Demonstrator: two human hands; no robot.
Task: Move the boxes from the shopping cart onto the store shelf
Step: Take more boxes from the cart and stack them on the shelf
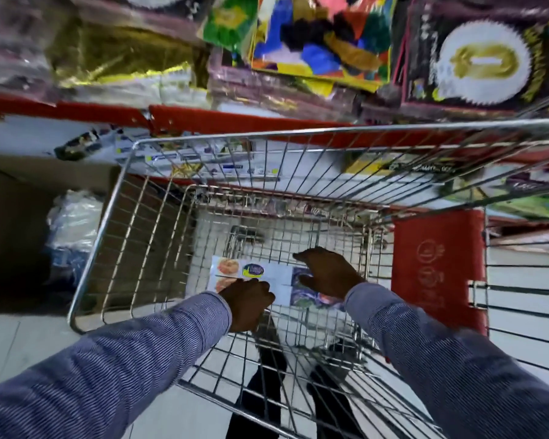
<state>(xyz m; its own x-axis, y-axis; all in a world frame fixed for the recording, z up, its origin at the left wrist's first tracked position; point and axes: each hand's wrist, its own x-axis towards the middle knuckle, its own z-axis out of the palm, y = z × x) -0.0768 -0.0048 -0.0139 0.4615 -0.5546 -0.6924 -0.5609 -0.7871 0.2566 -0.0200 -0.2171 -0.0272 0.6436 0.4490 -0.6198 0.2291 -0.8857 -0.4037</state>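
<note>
Flat white boxes (pixel 267 277) with food pictures and a blue logo lie on the floor of the wire shopping cart (pixel 133 210). Both my arms reach down into the cart. My left hand (pixel 248 305) rests on the near left edge of the boxes, fingers curled onto them. My right hand (pixel 328 272) lies spread over their right end, fingers apart, covering that part. Whether either hand has a firm grip is unclear. The store shelf (pixel 229 122) with a red edge runs just beyond the cart.
Packets of party goods (pixel 320 36) crowd the upper shelf. More packets (pixel 203 163) lie on the lower shelf behind the cart's front wall. A cardboard carton with plastic bags (pixel 70 223) stands left of the cart. A red flap (pixel 438 267) hangs on the cart's right.
</note>
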